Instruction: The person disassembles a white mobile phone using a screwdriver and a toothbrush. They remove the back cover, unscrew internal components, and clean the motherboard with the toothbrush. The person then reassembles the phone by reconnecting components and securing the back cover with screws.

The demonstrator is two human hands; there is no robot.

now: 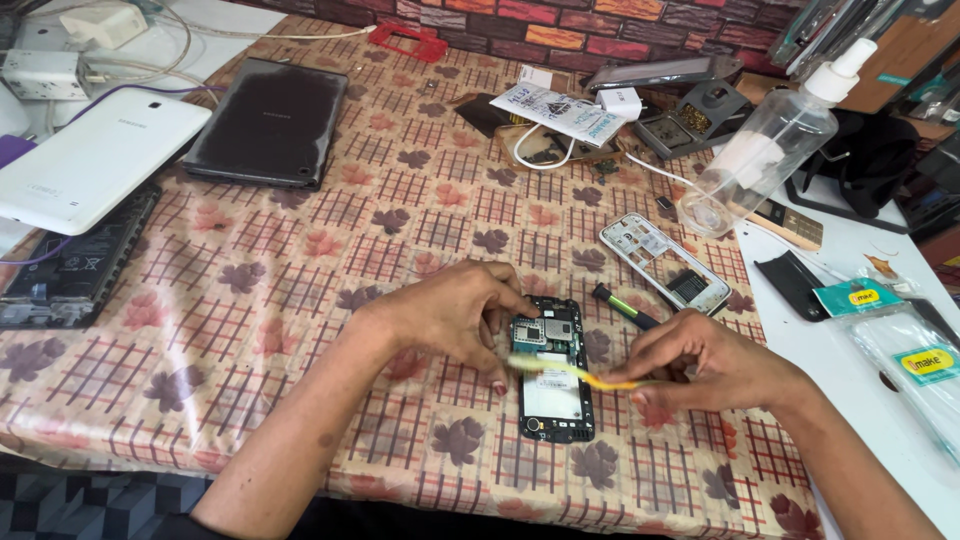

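- While the left hand (455,312) rests on the table, its fingers curl around the top left edge of an opened phone (555,370), thumb and fingertips pressed against the side of it.
- Lying flat on the patterned tablecloth (300,280), the phone shows its circuit board at the top and a pale battery bay below.
- At the right, the right hand (705,362) pinches a thin yellow tool (570,372) between thumb and fingers; the tool's tip reaches across the middle of the phone.
- Just beyond the phone, a silver phone frame (665,262) lies tilted, with a dark screwdriver (625,307) between it and the phone.
- Farther back, a clear spray bottle (765,160) stands at the table's right edge.
- At the far left, a white tablet (95,160) and a dark tablet (270,122) lie face down, well apart from the hands.
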